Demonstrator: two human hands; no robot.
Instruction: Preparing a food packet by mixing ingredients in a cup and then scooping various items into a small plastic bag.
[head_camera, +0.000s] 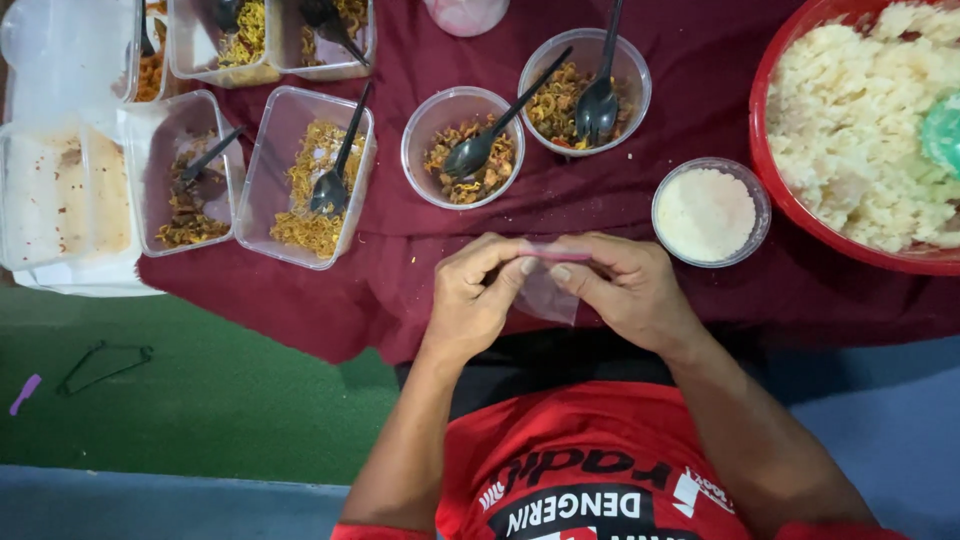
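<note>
Two hands meet over the near edge of the maroon cloth (420, 250), pinching a small clear plastic bag (548, 290) between them. Its pinkish top edge runs left to right, and the rest hangs down toward the person, so it sits a bit crumpled and see-through. Left hand (478, 295) has thumb and forefinger closed on the left end of that edge, right hand (622, 285) the same on the right end. Both wrists angle inward, just in front of the round tub of white powder (706, 212).
</note>
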